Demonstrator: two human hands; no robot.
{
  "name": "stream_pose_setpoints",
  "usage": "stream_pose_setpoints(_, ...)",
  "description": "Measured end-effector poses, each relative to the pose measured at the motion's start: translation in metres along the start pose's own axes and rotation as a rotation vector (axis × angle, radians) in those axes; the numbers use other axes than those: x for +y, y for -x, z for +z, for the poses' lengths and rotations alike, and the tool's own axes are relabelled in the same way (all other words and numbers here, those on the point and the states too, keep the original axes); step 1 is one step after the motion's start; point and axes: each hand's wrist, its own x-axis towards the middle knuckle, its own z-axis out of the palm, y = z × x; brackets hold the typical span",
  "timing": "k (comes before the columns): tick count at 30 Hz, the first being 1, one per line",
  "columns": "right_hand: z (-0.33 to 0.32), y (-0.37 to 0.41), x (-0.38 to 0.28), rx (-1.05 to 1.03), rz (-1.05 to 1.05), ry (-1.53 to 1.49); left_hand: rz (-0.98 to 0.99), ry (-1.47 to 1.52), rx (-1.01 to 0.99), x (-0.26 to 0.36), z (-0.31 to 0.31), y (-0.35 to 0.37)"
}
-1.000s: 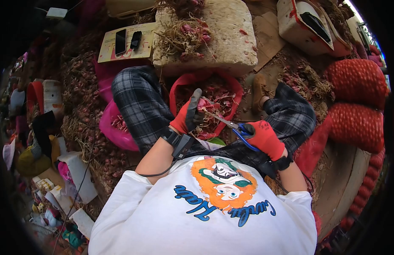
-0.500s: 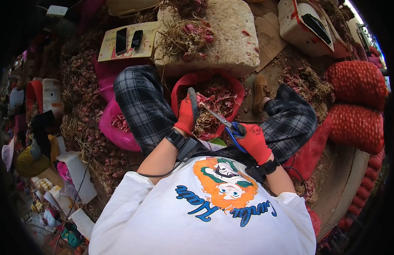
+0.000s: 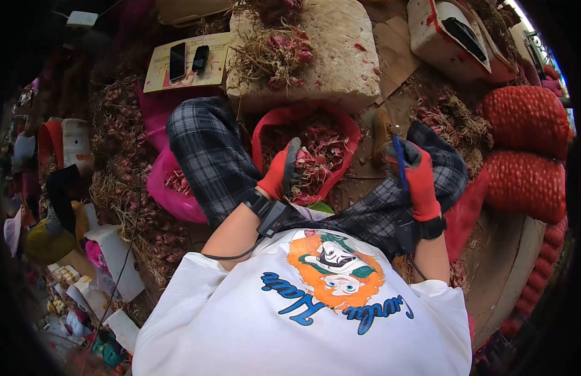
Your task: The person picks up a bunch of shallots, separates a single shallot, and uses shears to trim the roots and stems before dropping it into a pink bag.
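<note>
My left hand (image 3: 282,171), in a red glove with grey palm, is curled over the near left part of a red-rimmed container (image 3: 258,145). Pinkish shallots (image 3: 302,156) show at its fingertips; its palm side is partly hidden. Shallot trimmings and skins (image 3: 322,135) fill the container. Over my right knee, my right hand (image 3: 418,178), gloved alike, grips blue-handled scissors (image 3: 400,160). Their blades point away from me and are seen almost edge-on.
A foam block (image 3: 340,56) ahead carries a bunch of dried shallots (image 3: 274,56). Two dark phone-like devices lie on a yellow board (image 3: 216,47). Shallots heap at the left (image 3: 118,163), beside a pink bag (image 3: 168,200). Full red net sacks (image 3: 522,125) stack at the right.
My right hand has swung right with the scissors, away from my left hand, turning the blades forward. My left hand has dropped slightly toward me, over the container.
</note>
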Motion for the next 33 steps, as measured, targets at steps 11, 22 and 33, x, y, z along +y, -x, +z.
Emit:
stream_pose_setpoints(11,0.109,-0.017,0.027,-0.364,-0.299,-0.013,-0.028,0.074,-0.163,-0.033,-0.013,-0.030)
stream_pose_setpoints(22,0.120,-0.012,0.034,-0.191,-0.250,0.161,0.462,-0.498,-0.213,-0.032,-0.007,-0.030)
stream_pose_setpoints(33,0.098,-0.025,0.050,-0.276,0.285,-0.656,0.416,-0.488,-0.101,-0.030,-0.002,-0.034)
